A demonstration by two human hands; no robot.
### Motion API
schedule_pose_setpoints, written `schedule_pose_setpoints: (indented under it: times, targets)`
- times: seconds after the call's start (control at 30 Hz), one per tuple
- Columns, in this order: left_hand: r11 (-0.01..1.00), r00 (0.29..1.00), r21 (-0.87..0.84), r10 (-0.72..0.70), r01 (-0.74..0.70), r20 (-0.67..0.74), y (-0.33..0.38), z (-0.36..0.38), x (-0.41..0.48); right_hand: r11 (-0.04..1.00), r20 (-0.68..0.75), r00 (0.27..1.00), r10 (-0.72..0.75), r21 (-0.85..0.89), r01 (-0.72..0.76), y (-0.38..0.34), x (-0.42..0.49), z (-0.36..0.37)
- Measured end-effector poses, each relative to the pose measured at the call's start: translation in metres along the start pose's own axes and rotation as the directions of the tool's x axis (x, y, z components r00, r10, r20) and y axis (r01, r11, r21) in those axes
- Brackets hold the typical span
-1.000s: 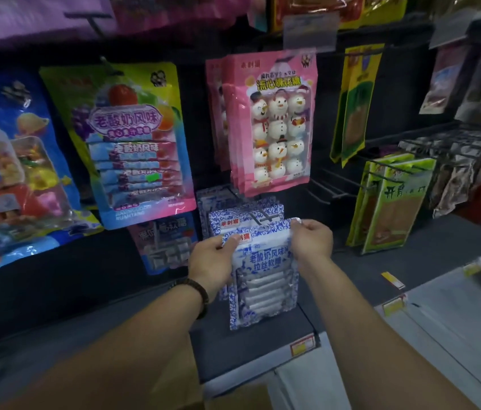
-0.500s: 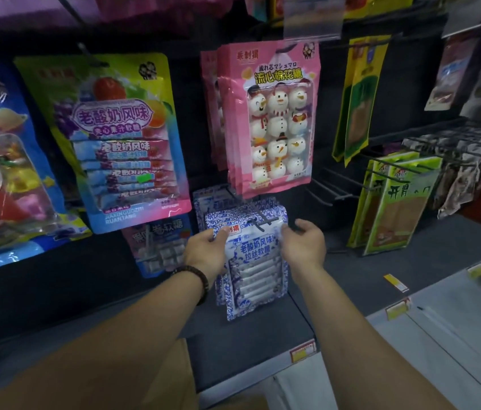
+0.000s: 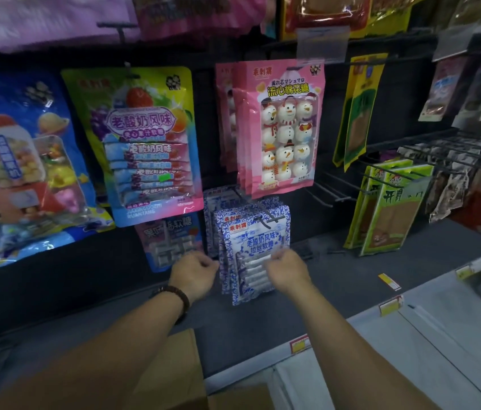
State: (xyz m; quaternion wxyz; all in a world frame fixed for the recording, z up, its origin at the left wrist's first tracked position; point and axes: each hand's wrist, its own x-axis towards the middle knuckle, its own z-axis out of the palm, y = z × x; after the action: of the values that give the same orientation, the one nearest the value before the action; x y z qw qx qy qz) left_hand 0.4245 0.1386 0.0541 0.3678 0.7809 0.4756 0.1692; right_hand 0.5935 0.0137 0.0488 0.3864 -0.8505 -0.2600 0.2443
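Left hand (image 3: 194,273) and right hand (image 3: 286,269) curl at the packet (image 3: 258,241), perhaps pinching; fingertips hidden.

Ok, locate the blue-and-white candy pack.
Head view, centre: the blue-and-white candy pack hangs below the pink snowman pack, between the left hand and right hand.

One view only, worn on the head, facing forward and slightly down. It sits near the packets (image 3: 258,250) hung over the shelf (image 3: 351,279).
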Motion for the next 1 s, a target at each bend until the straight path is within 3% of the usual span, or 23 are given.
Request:
schedule_pose_setpoints:
  times: [0.07,0.23,0.37,0.5,0.7,0.8,1.0]
  targets:
    - [0.994,0.995,0.106,0.005,-0.016,0.098,-0.019,-0.021,-0.029,0.991,0.119,0.992,-0.038,-0.126,0.053,0.000,-0.021,0.015]
    - [0.895,0.911,0.388,0.044,-0.219,0.411,-0.070,-0.088,-0.110,0.971,0.333,0.940,-0.068,-0.196,0.139,-0.010,-0.076,0.060]
    - [0.838,0.878,0.500,-0.057,-0.217,0.476,-0.115,-0.149,-0.162,0.955,0.493,0.866,-0.081,-0.210,0.209,-0.032,-0.128,0.100]
    - [0.812,0.843,0.540,-0.117,-0.223,0.525,-0.157,-0.201,-0.214,0.973,0.551,0.833,-0.040,-0.168,0.157,-0.032,-0.177,0.153]
    - [0.845,0.861,0.506,-0.120,-0.173,0.494,-0.213,-0.233,-0.266,0.987,0.574,0.810,0.125,0.010,-0.160,0.018,-0.245,0.258]
    - [0.796,0.821,0.573,-0.188,-0.194,0.539,-0.240,-0.232,-0.271,0.935,0.581,0.764,0.280,0.014,-0.353,0.059,-0.279,0.301]
    - [0.819,0.796,0.542,-0.197,-0.188,0.573,-0.257,-0.237,-0.274,0.866,0.539,0.715,0.445,-0.056,-0.496,0.125,-0.322,0.352]
